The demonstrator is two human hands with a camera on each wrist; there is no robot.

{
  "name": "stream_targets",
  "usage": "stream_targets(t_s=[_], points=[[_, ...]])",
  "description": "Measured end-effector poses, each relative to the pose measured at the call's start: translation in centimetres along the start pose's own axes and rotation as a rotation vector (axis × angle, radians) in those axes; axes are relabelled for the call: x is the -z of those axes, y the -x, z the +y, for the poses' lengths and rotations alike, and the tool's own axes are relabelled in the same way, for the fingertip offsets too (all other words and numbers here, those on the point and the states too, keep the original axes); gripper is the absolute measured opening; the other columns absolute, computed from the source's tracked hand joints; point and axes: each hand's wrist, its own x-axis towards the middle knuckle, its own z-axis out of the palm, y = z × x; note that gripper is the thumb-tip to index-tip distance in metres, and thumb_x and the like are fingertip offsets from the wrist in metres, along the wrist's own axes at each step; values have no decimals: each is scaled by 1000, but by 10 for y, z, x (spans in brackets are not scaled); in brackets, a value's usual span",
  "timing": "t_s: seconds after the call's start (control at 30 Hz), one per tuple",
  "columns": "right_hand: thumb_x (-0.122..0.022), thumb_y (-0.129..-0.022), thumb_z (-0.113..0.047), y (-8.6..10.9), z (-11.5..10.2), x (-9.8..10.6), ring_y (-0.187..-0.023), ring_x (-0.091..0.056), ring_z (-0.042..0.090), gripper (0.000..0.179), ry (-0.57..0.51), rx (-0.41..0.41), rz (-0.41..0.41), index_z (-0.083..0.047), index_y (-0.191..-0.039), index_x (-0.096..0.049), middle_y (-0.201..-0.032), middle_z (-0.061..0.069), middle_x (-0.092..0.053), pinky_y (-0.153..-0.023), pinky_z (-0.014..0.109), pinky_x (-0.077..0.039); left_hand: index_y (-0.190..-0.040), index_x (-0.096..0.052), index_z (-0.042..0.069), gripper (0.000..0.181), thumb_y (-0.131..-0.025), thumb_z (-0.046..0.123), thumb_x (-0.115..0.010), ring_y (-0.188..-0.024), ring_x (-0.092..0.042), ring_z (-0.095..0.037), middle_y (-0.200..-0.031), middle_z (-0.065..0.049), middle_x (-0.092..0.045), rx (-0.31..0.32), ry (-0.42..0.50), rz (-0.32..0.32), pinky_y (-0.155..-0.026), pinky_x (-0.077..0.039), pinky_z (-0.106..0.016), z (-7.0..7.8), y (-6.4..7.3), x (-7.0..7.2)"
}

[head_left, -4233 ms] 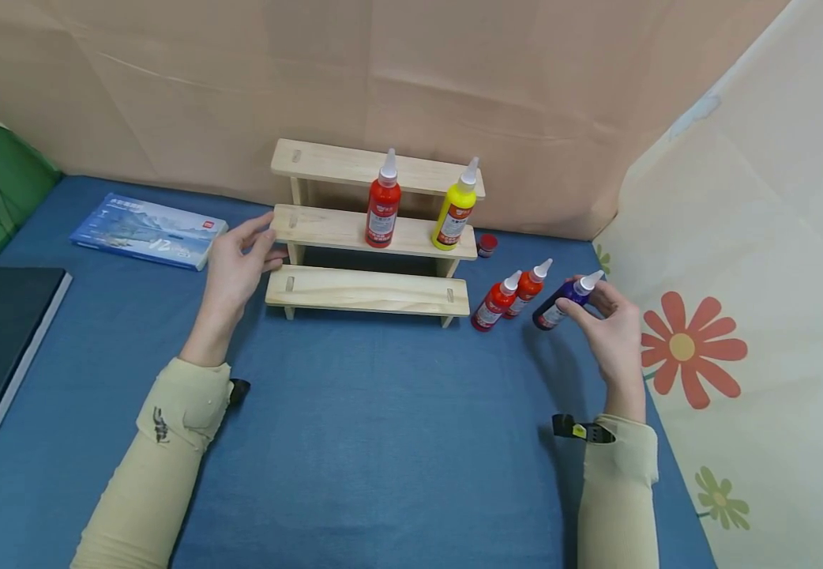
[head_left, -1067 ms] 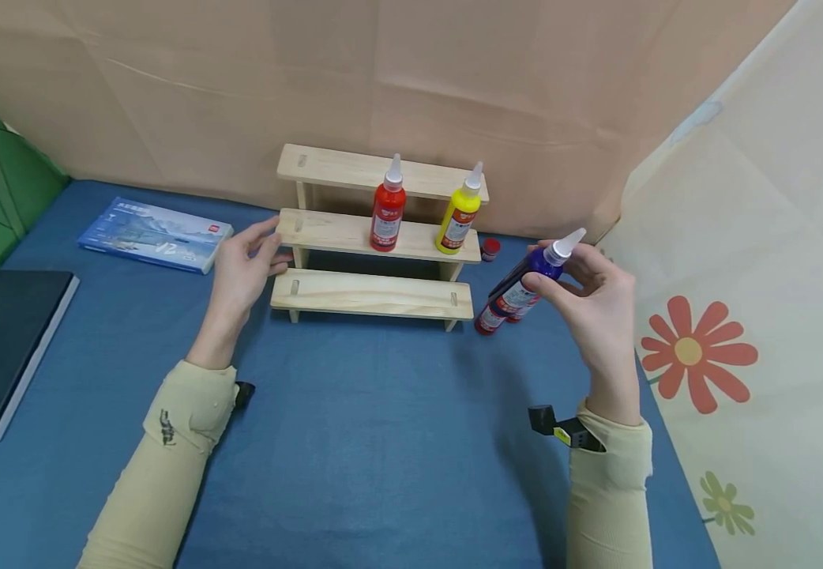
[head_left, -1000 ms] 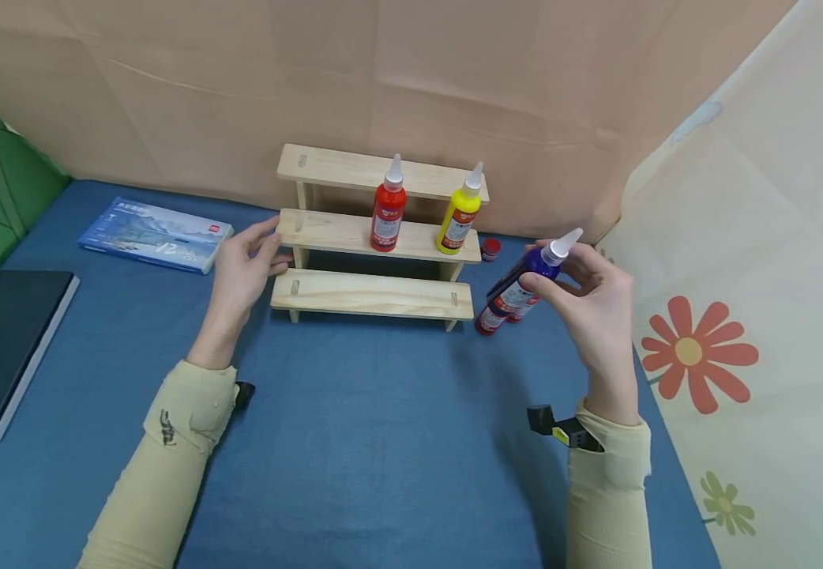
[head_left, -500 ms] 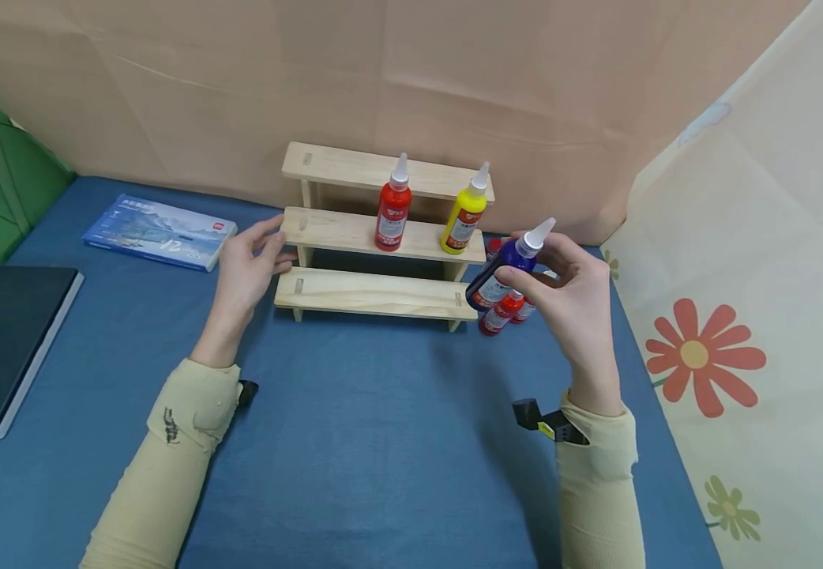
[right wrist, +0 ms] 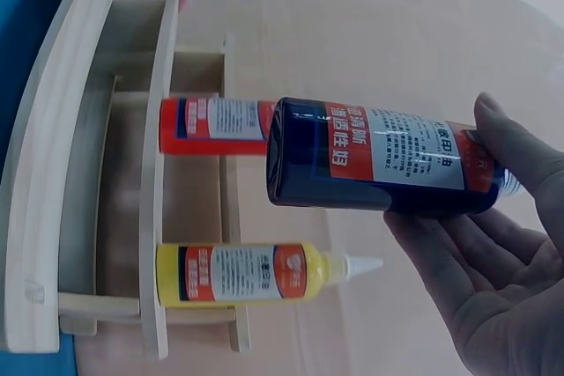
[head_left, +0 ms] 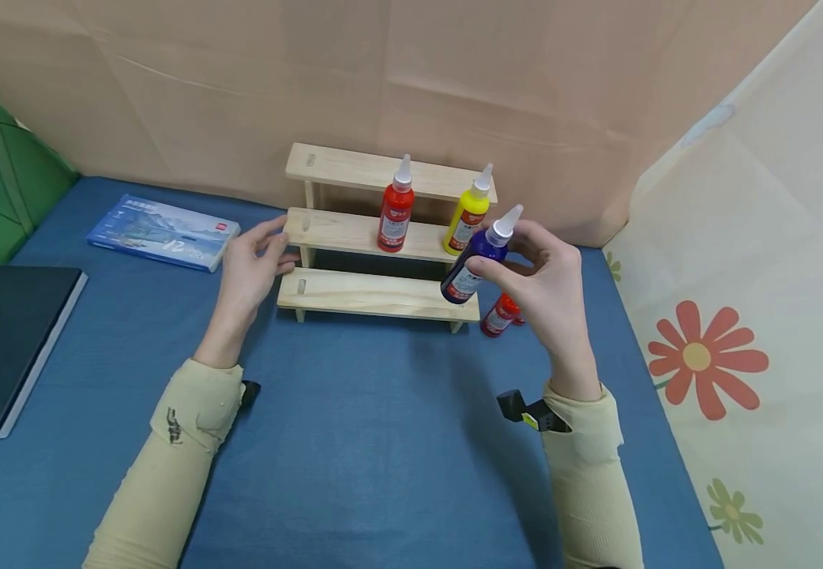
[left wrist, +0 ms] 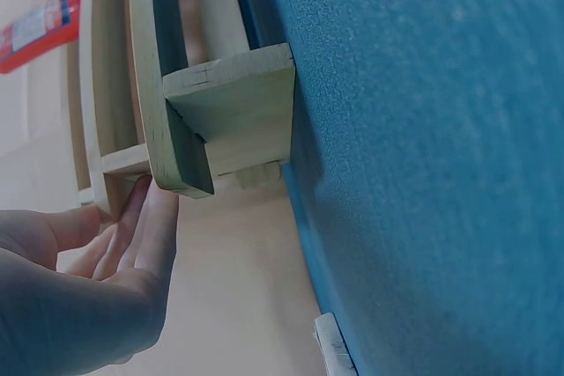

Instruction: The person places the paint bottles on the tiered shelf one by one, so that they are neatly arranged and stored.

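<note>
My right hand grips a dark blue ink bottle with a silver collar and white nozzle, thumb on one side and fingers on the other. The bottle leans, its base overlapping the right end of the lowest step of a three-tier wooden rack. At the rack's left end my left hand holds the middle step, thumb and fingers about its end in the left wrist view. On that step stand a red bottle and a yellow bottle, both upright with white nozzles.
Right of the rack on the blue cloth stands another red bottle, with a further one mostly hidden by my right hand. A blue box and a dark notebook lie to the left. Fabric hangs behind the rack.
My right hand has lifted the blue bottle off the cloth and carried it left, past the red bottles, to the rack's right end. My left hand stays at the rack.
</note>
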Motion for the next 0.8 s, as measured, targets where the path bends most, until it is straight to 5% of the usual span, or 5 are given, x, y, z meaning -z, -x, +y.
stream_targets(t_s=[0.8], points=[[-91,-87,-3,-18,-8,-35,-100,-71,19,42,-95,122,-63,3,-125,-74,-112,9,-76,-86,34,-67,-160,-48,1,47,-116,18,-50,-118,-69,-46,-149,-28,-58,13,-10,-3,-89,-63,-23,1,0,0]])
